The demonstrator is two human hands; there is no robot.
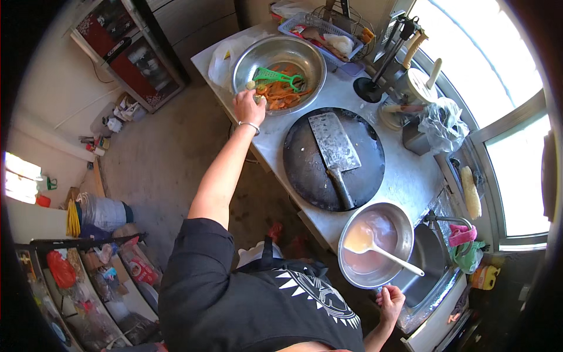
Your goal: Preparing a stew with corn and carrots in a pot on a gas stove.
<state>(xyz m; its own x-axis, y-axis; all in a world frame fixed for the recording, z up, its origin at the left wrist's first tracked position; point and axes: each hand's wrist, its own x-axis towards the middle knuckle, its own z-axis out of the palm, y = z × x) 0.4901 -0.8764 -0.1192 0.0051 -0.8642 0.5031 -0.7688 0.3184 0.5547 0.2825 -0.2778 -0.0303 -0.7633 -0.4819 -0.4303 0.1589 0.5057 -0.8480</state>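
My left hand (250, 107) is at the near rim of a large steel bowl (312, 66), with pale and orange pieces at its fingers; whether it grips them is unclear. Inside the bowl are orange peelings (281, 94) and a green plastic peeler-grater (275, 75). My right hand (390, 299) has its fingers curled just below a smaller metal bowl (344, 264), with no object plainly visible in it. That bowl holds a pinkish liquid and a pale ladle (389, 257). A cleaver (335, 143) lies on a round dark chopping board (303, 185) between the two bowls.
At the right are a sink (422, 255) and a faucet with a pink cloth (459, 235). A utensil container (420, 88) and a clear plastic bag (444, 125) stand by the window. A purple basket (297, 22) sits behind the large bowl. Shelves (92, 299) stand lower left.
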